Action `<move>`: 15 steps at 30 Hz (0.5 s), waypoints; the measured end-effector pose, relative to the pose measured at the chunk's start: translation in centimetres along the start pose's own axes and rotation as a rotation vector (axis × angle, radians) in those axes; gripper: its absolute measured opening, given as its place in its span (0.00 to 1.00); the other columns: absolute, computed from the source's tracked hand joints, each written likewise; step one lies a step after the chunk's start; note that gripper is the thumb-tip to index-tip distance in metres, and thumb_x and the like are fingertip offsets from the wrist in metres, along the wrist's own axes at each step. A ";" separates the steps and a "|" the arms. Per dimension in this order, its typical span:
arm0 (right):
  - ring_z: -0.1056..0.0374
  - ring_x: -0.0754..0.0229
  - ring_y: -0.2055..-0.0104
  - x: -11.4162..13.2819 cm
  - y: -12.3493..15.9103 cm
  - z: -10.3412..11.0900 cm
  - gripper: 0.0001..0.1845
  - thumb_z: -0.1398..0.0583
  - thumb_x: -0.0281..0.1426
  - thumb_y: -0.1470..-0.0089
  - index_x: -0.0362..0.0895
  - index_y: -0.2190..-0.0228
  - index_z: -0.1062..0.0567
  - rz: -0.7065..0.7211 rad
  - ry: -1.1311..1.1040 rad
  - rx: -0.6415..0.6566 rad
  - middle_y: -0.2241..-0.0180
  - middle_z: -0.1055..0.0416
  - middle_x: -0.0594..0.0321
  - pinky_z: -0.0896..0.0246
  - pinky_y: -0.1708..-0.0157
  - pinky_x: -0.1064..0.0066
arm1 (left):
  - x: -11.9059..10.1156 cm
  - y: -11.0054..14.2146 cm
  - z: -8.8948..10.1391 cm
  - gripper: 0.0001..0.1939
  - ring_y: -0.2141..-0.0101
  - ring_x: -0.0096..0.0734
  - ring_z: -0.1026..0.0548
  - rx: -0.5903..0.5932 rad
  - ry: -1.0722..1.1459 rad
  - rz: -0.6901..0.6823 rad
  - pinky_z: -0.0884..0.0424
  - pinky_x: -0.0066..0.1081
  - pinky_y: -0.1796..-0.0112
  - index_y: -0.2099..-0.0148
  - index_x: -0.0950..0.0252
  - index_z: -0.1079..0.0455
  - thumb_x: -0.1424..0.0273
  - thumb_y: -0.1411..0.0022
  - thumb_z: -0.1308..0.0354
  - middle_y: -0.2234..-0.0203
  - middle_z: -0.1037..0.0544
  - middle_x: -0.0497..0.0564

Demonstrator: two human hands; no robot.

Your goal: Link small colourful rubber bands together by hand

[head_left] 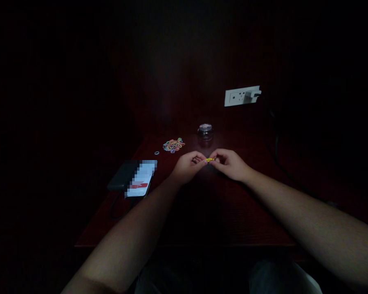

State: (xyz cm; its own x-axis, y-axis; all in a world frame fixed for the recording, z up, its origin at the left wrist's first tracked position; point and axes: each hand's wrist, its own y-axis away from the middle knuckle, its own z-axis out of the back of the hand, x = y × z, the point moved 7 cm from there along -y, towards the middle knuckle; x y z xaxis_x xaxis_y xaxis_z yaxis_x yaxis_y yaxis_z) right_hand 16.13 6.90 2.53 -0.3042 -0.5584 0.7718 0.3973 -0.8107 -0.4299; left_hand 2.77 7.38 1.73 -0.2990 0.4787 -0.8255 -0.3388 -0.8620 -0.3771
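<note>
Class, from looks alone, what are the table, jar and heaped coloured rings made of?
Table: perhaps varnished wood or laminate; dark reddish, faint sheen.
Jar: seemingly smooth, clear plastic or glass; transparent, with highlights.
Heaped coloured rings: possibly fabric or rubber, matt; no shine shows.

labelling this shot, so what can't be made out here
In the head view:
Full shape of the yellow item: ends covered by the grip of the left hand and right hand.
Count of piled rings: small, overlapping.
Contents of the jar: too dark.
Details on the phone screen: pixelated.
Rest of the left arm: cut off by the bottom edge.
</note>
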 end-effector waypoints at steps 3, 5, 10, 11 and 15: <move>0.47 0.68 0.80 -0.1 0.0 0.0 0.11 0.40 0.35 0.51 0.39 0.71 0.28 0.001 0.010 -0.001 0.82 0.40 0.68 0.52 0.80 0.75 | 0.0 0.0 0.0 0.10 0.71 0.24 0.30 0.002 -0.009 0.006 0.35 0.24 0.70 0.65 0.68 0.30 0.65 0.45 0.41 0.72 0.25 0.50; 0.47 0.68 0.80 -0.1 0.0 0.0 0.11 0.40 0.35 0.51 0.39 0.71 0.28 -0.001 0.005 0.003 0.82 0.40 0.68 0.52 0.80 0.75 | 0.0 0.0 0.0 0.10 0.71 0.24 0.30 0.007 -0.018 0.011 0.35 0.24 0.70 0.65 0.68 0.29 0.65 0.45 0.41 0.72 0.25 0.50; 0.47 0.68 0.79 -0.1 -0.1 0.0 0.09 0.40 0.34 0.51 0.40 0.69 0.29 0.022 -0.044 -0.007 0.79 0.39 0.67 0.51 0.80 0.75 | 0.1 0.0 -0.1 0.11 0.71 0.25 0.29 0.025 -0.004 0.015 0.34 0.25 0.69 0.64 0.69 0.29 0.65 0.44 0.42 0.71 0.25 0.51; 0.46 0.68 0.79 -0.1 -0.1 0.0 0.10 0.40 0.34 0.51 0.40 0.68 0.29 0.031 -0.060 -0.014 0.78 0.38 0.67 0.50 0.80 0.75 | 0.1 0.0 -0.1 0.11 0.71 0.25 0.29 0.028 0.000 0.015 0.33 0.25 0.69 0.63 0.69 0.29 0.65 0.44 0.43 0.70 0.24 0.51; 0.45 0.70 0.78 -0.3 0.0 0.1 0.13 0.39 0.32 0.53 0.42 0.63 0.31 0.057 -0.120 -0.029 0.72 0.36 0.65 0.49 0.79 0.76 | 0.1 0.0 -0.1 0.11 0.71 0.26 0.29 0.017 -0.007 0.020 0.33 0.26 0.69 0.64 0.69 0.29 0.65 0.43 0.43 0.71 0.24 0.52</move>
State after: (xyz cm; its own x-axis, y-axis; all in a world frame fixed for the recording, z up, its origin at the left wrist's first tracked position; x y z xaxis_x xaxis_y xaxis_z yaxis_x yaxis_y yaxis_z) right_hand 16.28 7.12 2.35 -0.1750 -0.5801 0.7955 0.3856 -0.7838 -0.4867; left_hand 2.82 7.43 1.60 -0.3117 0.4628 -0.8299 -0.3474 -0.8684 -0.3538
